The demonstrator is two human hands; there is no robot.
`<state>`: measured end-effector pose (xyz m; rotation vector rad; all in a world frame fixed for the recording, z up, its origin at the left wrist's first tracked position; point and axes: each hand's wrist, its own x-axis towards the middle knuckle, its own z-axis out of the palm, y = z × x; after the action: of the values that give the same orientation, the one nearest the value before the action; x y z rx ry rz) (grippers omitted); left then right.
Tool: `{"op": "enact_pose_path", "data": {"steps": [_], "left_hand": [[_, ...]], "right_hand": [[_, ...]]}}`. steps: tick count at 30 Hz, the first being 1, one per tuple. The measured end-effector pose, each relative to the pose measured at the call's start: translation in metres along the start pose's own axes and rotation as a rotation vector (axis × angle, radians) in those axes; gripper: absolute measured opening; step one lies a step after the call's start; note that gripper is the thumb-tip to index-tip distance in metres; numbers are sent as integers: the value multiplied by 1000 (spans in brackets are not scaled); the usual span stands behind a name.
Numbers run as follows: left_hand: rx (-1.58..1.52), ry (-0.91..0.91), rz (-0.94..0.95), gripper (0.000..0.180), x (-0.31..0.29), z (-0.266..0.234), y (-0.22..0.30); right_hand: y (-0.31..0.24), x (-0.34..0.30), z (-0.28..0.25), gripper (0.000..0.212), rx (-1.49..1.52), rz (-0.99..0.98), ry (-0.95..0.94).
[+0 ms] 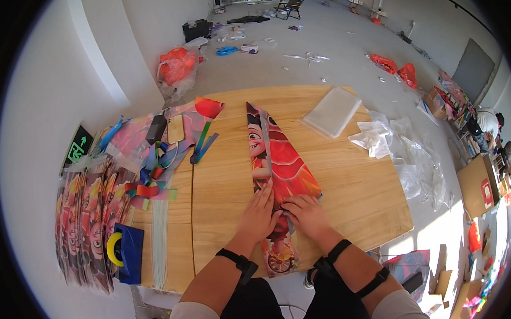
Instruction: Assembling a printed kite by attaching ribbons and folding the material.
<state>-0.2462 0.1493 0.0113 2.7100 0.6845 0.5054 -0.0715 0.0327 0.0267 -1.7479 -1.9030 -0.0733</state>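
A folded red kite (278, 160) printed with a cartoon figure lies lengthwise on the wooden table (356, 180), its narrow tail end hanging over the near edge. My left hand (259, 213) lies flat on the kite's lower left part, fingers together and pressing down. My right hand (305, 213) rests on the lower right part, fingers curled toward the centre fold, close beside the left hand. Neither hand lifts anything.
Colourful ribbon tails (150, 181), a phone (156, 129) and more kites (87, 221) lie at the table's left, with a blue tape dispenser (125, 250). Clear plastic bags (331, 110) and wrappers (402, 150) sit at the right. Cardboard boxes (479, 187) stand on the floor.
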Motion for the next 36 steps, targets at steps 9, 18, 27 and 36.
{"op": "enact_pose_path", "data": {"steps": [9,18,27,36], "left_hand": [[-31,10,48,60,-1,-2,-2],[-19,6,50,60,-4,0,-3],[-29,2,32,62,-3,-2,-2],[-51,-14,17,71,-3,-5,-1]], "right_hand": [[-4,2,-1,39,-124,-29,27],[-10,14,-4,24,-115,-134,47],[0,14,-2,21,-181,-256,-8],[1,11,0,21,-155,-232,-81]]}}
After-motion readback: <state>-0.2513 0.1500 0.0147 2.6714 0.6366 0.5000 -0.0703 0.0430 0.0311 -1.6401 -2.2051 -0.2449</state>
